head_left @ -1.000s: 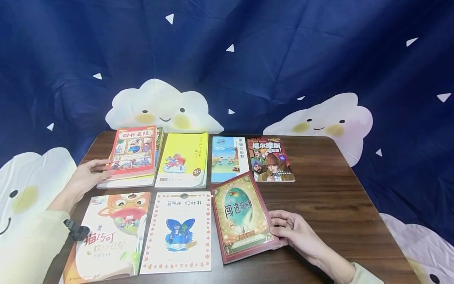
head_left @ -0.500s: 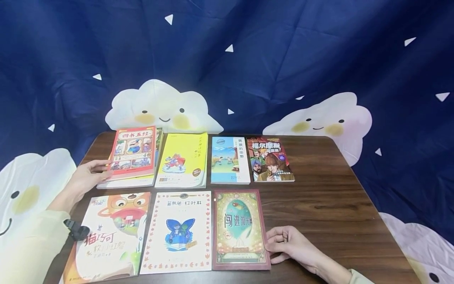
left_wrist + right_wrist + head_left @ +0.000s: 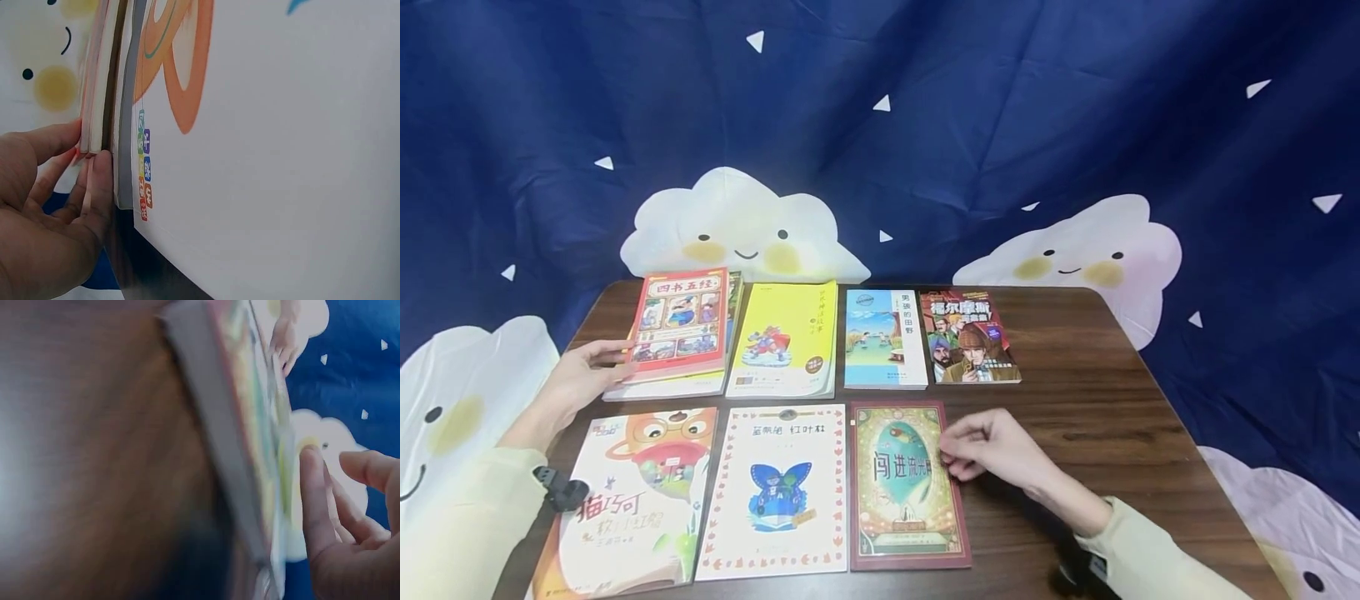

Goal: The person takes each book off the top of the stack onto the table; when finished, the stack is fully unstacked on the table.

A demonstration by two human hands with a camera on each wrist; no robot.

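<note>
In the head view my left hand holds the left edge of a red-covered book that tops a small stack at the back left. The left wrist view shows its fingertips pinching the edges of the upper books in that stack. My right hand hovers at the right edge of a maroon-bordered green book, which lies flat. In the right wrist view, its thumb and fingers are spread and hold nothing.
A yellow book, a blue-and-white book and a detective book lie in the back row. In front are a fox-covered book and a butterfly-covered book. The wooden table meets a blue cloud curtain.
The maroon-bordered book has gone from tilted in my right hand to flat beside the butterfly book. My right hand has let go and moved up along its edge. The left hand stays put.
</note>
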